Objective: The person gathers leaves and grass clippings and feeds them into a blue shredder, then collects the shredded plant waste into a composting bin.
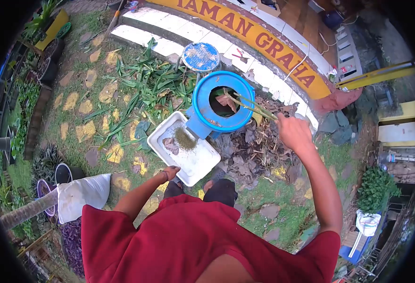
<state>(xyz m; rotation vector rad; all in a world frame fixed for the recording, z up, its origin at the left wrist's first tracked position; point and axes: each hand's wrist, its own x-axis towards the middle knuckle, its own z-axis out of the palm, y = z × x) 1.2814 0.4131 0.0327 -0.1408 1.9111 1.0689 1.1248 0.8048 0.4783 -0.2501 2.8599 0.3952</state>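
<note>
My right hand (293, 133) is closed round several thin green stalks (259, 109). Their far ends reach over the round opening of a blue drum-like machine (244, 89), where a brown dry leaf (226, 101) shows at the mouth. Below the machine's blue chute (197, 126) lies a white plastic tray (193, 170). Chopped green bits (185, 138) and a dry leaf (171, 145) are in it. At the tray's near left rim is my left hand (170, 172), its fingers closed on the edge as far as I can see.
Long green leaves (146, 80) are heaped left of the machine, brown dry leaves (250, 151) to its right. Behind stands a blue-topped round stool (201, 56). Red-handled pliers (240, 55) lie on the white tiled step (226, 42). A white sack (82, 195) is at the left.
</note>
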